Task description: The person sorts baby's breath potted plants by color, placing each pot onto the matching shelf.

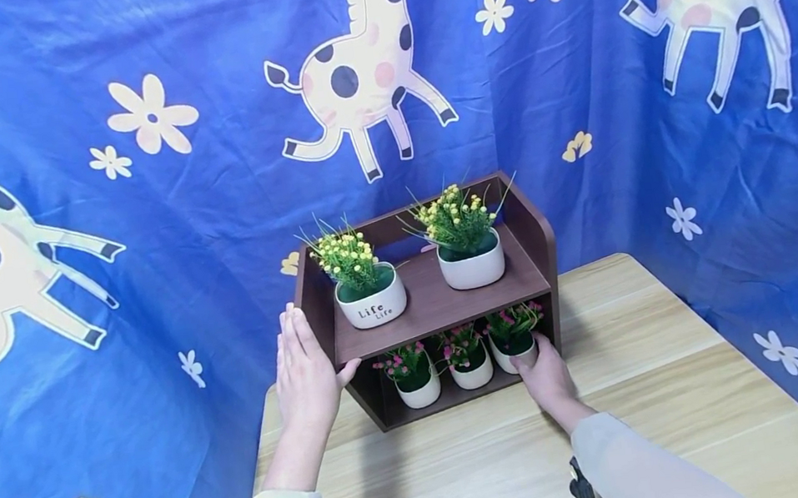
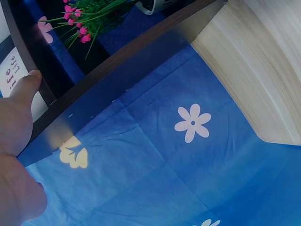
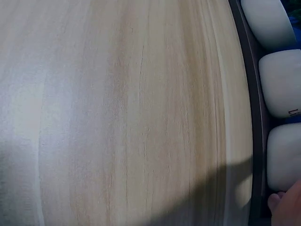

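A dark brown two-tier shelf [image 1: 424, 300] stands on the wooden table. My left hand [image 1: 304, 375] lies with straight fingers along its left side panel, the thumb [image 2: 29, 84] at the front edge. On the lower tier are three white pots with pink flowers: a left potted plant [image 1: 419, 391], a middle one [image 1: 473, 374] and a right one [image 1: 506, 359]. My right hand [image 1: 551, 380] holds the right potted plant, thumb at its front; the other fingers are partly hidden. In the right wrist view, its fingertips [image 3: 275, 201] are beside a white pot [image 3: 284, 157].
Two white pots with yellow flowers, one left [image 1: 374, 307] marked "Life" and one right [image 1: 473, 267], sit on the upper tier. Blue curtains [image 1: 211, 198] with giraffes and flowers hang behind and at both sides. The wooden tabletop [image 1: 466, 467] extends in front and right.
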`<state>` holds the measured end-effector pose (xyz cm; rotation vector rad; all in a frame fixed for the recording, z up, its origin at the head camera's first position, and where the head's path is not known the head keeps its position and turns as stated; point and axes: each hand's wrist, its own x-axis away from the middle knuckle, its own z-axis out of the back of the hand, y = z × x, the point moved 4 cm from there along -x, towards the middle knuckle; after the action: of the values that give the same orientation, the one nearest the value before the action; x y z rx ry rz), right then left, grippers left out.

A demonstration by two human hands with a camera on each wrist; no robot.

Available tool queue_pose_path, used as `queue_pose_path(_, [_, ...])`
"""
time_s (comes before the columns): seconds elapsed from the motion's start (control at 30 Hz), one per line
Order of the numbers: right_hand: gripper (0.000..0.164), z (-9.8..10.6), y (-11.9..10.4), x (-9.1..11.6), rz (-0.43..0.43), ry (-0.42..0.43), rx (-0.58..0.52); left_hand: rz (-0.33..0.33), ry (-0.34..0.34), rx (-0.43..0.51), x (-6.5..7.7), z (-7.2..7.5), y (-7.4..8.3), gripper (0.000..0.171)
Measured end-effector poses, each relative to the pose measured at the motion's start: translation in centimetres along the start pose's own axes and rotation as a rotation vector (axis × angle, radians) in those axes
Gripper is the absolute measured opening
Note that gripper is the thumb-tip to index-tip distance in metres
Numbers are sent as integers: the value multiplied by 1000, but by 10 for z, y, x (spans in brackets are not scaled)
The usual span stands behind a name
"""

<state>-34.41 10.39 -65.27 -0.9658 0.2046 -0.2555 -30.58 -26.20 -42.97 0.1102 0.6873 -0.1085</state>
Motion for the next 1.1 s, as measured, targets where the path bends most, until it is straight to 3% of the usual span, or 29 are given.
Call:
queue_pose_path(0.4, [66,2,-17,9,70,-23,20,17,-29,-10,-2,-2,-4,143])
queue_pose_path(0.53, [66,9,-25,15,147,-67,64,19,-47,-15,-3,-5,-5,141])
queue_pose_path(0.8, [64,36,-42,34,321,-182,244,-27,-3,-63,-6,-5,-6,129])
queue_pose_path(1.1, [60,75,-52,54,455,-121,412,3,17,-26,11,2,0,109])
